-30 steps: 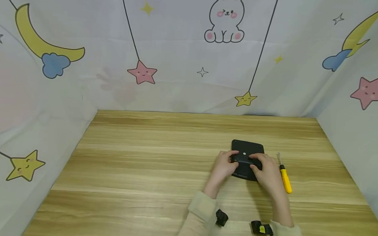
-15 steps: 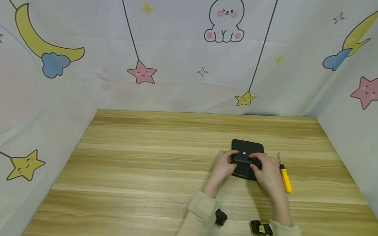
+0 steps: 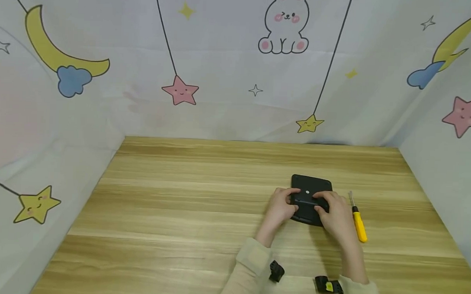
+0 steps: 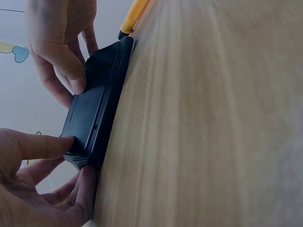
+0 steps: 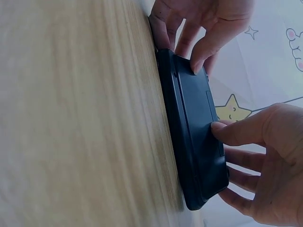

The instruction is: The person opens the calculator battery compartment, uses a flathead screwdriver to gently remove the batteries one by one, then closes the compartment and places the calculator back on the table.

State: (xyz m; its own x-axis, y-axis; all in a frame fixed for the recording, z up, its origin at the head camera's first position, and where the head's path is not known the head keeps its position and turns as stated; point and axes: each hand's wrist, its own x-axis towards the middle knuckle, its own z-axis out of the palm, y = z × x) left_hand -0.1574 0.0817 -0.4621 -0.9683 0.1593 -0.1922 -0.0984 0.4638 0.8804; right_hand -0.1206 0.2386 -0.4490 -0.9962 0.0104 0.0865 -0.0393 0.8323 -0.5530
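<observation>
A black calculator (image 3: pixel 311 184) lies back side up on the table, with a small whitish round mark on its back and a raised ridge across it. My left hand (image 3: pixel 279 205) grips its left side, thumb on the back and fingers along the edge, as the left wrist view shows. On the right half, my right hand (image 3: pixel 336 215) holds it too. In the right wrist view that thumb presses the back by a rectangular panel seam (image 5: pixel 208 101), while the other fingers reach round the far side. A screwdriver (image 3: pixel 359 220) with a yellow handle lies just right of the right hand.
Two small black pieces, one curled (image 3: pixel 276 271) and one with a yellow patch (image 3: pixel 329 285), lie near the forearms on the wood-grain table (image 3: pixel 179 197). A white printed cloth (image 3: pixel 223 64) encloses the back and sides.
The head view has shifted slightly, so the whole scene sits a little further right. Both hands keep their places on the calculator.
</observation>
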